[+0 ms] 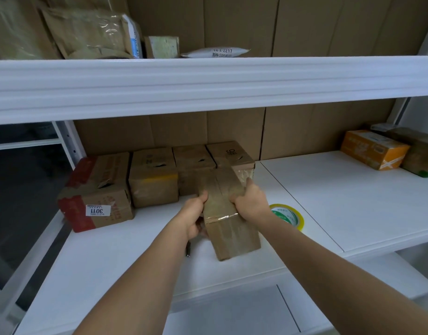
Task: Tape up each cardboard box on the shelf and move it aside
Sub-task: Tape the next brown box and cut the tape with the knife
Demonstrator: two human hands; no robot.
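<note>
Both hands on the taped cardboard box [228,213], centre of the white shelf board [116,257]. Left hand [195,215] grips its left side, thumb curled over the top edge, fingers wrapped underneath; right hand [250,201] grips the right side, thumb lying along the top edge, fingers out of sight behind. Clear tape runs along the centre seam and across the near end, so sealing looks done; my read is this is the move-aside step. The far end of the box seems to ride on or against the row of four boxes [157,175] at 11 to 12 o'clock, can't tell which. To do it well: keep both sides pinched evenly, lift the far end clear before sliding so it doesn't drag the neighbours' loose tape tags, set it down flush in line. Tape roll [289,217], yellow-green, lies flat just behind the right wrist at 3 o'clock, so swing away from it. Small dark object [188,249] under the left wrist, too hidden to name. Shelf is smooth, boxes should slide easily. Orange carton [375,149] at 2 o'clock, well apart. Upper shelf [208,85] holds padded mailers [87,32]. Cardboard sheets line the back.
</note>
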